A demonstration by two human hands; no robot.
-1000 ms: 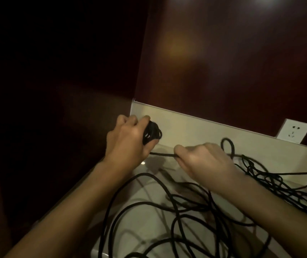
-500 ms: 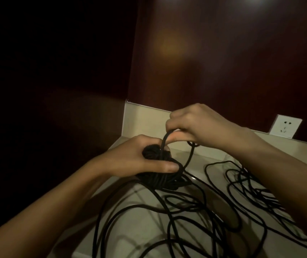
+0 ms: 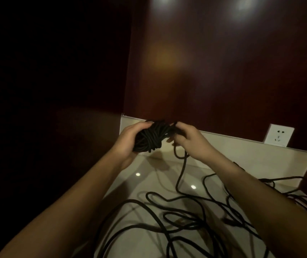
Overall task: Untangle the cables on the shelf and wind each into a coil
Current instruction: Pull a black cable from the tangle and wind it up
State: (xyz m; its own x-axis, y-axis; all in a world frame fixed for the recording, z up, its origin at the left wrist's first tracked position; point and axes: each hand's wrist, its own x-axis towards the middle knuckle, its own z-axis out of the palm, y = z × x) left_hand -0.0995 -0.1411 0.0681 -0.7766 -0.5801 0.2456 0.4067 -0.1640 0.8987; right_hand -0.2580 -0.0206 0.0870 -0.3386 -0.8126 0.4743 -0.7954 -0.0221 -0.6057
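Above the shelf (image 3: 145, 185), left hand (image 3: 128, 141): fingers curled round one black cable coil (image 3: 152, 136), held clear of the surface.
Right hand (image 3: 188, 140): fingers bent, pinching the coil's right end and its trailing strand.
Loose cable (image 3: 186, 216): tangled loops across the shelf; number of cables unclear.
Wall socket (image 3: 278, 135): one, back right.

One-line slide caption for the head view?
Left hand grips a black cable coil while right hand feeds cable onto it above the tangle.
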